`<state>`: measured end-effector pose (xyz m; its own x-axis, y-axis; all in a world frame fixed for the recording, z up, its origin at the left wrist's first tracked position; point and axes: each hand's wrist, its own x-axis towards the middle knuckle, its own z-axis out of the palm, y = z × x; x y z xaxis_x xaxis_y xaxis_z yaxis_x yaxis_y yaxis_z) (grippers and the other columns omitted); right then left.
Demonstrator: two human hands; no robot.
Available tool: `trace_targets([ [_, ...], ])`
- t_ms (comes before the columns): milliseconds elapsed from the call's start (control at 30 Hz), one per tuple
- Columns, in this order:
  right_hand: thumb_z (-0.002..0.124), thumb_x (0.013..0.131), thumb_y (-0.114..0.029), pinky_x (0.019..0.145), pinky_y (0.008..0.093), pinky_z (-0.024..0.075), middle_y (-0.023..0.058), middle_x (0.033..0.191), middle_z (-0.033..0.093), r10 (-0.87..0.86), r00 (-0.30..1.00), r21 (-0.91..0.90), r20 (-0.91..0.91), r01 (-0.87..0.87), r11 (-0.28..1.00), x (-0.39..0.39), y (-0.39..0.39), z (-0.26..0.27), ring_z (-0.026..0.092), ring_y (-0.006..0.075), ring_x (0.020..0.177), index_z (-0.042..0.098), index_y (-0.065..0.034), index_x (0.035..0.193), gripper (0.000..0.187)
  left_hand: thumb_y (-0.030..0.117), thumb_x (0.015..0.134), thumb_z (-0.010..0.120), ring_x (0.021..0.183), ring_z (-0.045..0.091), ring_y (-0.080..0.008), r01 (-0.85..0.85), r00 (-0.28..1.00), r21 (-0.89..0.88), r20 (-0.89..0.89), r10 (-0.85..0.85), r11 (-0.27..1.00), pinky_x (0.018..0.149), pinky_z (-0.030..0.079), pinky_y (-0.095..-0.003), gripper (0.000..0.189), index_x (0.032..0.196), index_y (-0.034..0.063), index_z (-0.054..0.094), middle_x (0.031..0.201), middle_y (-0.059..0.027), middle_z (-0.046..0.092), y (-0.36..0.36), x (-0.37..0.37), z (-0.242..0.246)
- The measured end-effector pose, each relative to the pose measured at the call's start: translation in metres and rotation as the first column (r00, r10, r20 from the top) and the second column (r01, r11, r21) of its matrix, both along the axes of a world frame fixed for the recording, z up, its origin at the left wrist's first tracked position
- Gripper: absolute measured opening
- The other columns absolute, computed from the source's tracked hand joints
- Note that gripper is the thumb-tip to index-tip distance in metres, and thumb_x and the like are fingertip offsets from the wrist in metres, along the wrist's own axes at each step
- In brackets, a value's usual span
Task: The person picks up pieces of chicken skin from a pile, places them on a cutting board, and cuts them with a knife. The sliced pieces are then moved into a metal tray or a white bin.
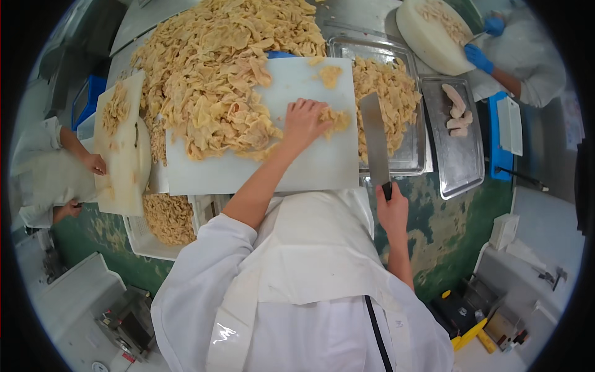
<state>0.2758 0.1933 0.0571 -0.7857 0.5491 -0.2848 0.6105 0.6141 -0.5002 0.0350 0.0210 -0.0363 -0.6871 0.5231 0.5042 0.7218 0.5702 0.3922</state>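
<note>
My left hand (304,121) rests palm down on a white cutting board (320,162), its thumb against small pieces of yellowish raw skin, apparently chicken (338,120). The palm side is hidden, so I cannot tell whether the fingers grip anything. My right hand (393,207) holds a broad-bladed knife (375,135) by its black handle. Its blade points away from me, just past the board's right edge and above a metal tray (409,160) of cut skin pieces (388,100). A large heap of skin (218,88) covers the board's left part and spreads beyond it.
At right, a second metal tray (460,172) carries a few pale meat pieces (455,104). A blue-gloved co-worker's hand (479,58) is at a round white block (418,32). Leftward, another person's hand (95,163) touches a cutting board (125,181). A white crate (160,251) holds chopped pieces below.
</note>
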Motion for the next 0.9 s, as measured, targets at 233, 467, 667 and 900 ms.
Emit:
trace_targets([
  [233, 0.06, 0.093, -0.031, 0.057, 0.0514, 0.0443, 0.0201, 0.06, 0.059, 0.08, 0.997, 0.0, -0.002, -0.08, 0.997, -0.004, -0.015, 0.008, 0.059, 0.0448, 0.063, 0.056, -0.0042, 0.091, 0.027, 0.019, 0.08, 0.067, 0.093, 0.058, -0.025, -0.023, 0.891, -0.255, 0.434, 0.135, 0.967, 0.079, 0.043, -0.0378, 0.023, 0.102, 0.0126, 0.064, 0.096, -0.0057, 0.062, -0.044, -0.013, 0.001],
  [467, 0.061, 0.092, -0.03, 0.057, 0.0493, 0.045, 0.0196, 0.059, 0.058, 0.15, 0.989, -0.014, 0.013, -0.149, 0.989, -0.001, -0.006, 0.001, 0.059, 0.0437, 0.062, 0.058, -0.0033, 0.092, 0.027, 0.012, 0.077, 0.069, 0.091, 0.056, -0.0306, -0.057, 0.979, -0.031, 0.196, 0.061, 0.998, 0.079, 0.044, -0.0417, 0.028, 0.104, 0.0104, 0.062, 0.099, -0.0105, 0.059, 0.01, 0.013, 0.009],
  [667, 0.062, 0.091, -0.031, 0.058, 0.0489, 0.0449, 0.0215, 0.064, 0.059, 0.035, 0.999, -0.11, 0.019, -0.032, 0.993, 0.005, 0.007, 0.003, 0.059, 0.0459, 0.066, 0.058, -0.0024, 0.092, 0.029, 0.012, 0.078, 0.07, 0.09, 0.059, -0.0263, 0.186, 0.915, -0.032, 0.371, -0.161, 0.982, 0.078, 0.048, -0.0387, 0.014, 0.091, 0.009, 0.067, 0.088, -0.007, 0.061, 0.016, 0.006, -0.014],
  [900, 0.061, 0.092, -0.031, 0.057, 0.0502, 0.0447, 0.0204, 0.063, 0.059, 0.012, 0.999, 0.001, 0.046, -0.012, 1.0, 0.01, -0.002, 0.01, 0.06, 0.0455, 0.067, 0.056, -0.004, 0.088, 0.028, 0.004, 0.078, 0.066, 0.083, 0.061, -0.0244, 0.19, 0.967, 0.027, 0.17, -0.192, 0.981, 0.074, 0.051, -0.0365, 0.011, 0.088, 0.0074, 0.065, 0.083, -0.0067, 0.06, 0.002, 0.028, 0.003],
])
